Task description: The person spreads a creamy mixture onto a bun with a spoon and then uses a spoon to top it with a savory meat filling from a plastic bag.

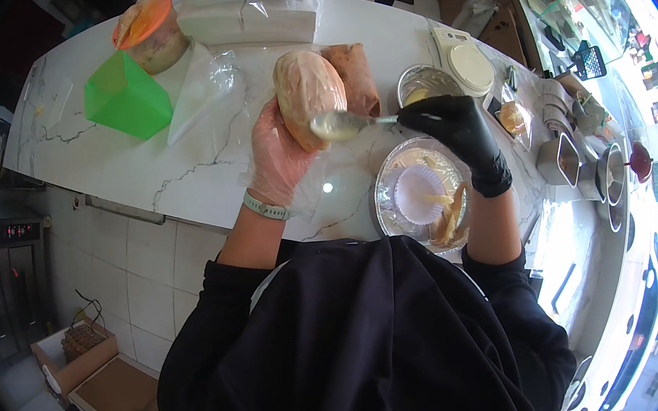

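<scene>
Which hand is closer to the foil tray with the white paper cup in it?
The right. The black-gloved right hand holds a spoon just above the foil tray. The left hand, in a clear glove, holds a wrapped bread roll farther off, up and left.

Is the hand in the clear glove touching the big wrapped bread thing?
Touching. The head view shows the left hand cupped around the lower side of the wrapped bread roll, lifted off the counter.
</scene>
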`<state>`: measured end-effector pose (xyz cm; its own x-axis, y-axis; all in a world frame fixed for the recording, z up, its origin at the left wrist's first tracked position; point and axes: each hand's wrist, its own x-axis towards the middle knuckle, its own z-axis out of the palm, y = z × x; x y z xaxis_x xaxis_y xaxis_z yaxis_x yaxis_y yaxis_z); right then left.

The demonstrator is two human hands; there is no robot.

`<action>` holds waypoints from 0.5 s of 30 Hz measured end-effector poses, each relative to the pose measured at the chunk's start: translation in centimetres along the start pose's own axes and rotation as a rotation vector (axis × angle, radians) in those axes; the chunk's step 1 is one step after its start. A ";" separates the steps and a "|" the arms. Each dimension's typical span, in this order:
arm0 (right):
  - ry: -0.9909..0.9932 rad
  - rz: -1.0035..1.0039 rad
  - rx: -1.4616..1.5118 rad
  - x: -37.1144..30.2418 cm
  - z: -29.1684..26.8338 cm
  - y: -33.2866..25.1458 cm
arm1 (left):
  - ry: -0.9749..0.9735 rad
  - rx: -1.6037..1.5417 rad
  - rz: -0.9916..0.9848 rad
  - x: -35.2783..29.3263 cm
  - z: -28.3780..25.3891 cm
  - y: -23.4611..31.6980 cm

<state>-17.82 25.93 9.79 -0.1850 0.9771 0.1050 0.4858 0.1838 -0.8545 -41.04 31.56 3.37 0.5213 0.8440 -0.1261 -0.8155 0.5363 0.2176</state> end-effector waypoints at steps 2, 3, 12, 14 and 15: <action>0.143 -0.012 -0.036 1.1 -0.5 0.0 | 0.014 0.061 -0.008 -0.2 0.2 -0.3; 0.199 -0.098 -0.039 1.9 -0.5 0.4 | 0.034 0.062 -0.006 -0.3 0.1 -0.6; -0.069 -0.029 -0.138 1.8 0.4 -2.0 | 0.086 0.019 -0.021 -0.9 0.3 -1.3; -0.059 -0.094 -0.189 0.5 0.6 -2.9 | 0.119 0.029 -0.008 -1.1 0.0 -0.8; -0.060 -0.059 -0.196 0.1 0.5 -3.4 | 0.070 -0.022 -0.004 -1.1 -0.4 -0.5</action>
<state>-19.91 25.32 12.43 -0.2661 0.9569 0.1163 0.6284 0.2637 -0.7318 -41.30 30.32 2.96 0.5059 0.8403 -0.1948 -0.8194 0.5387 0.1959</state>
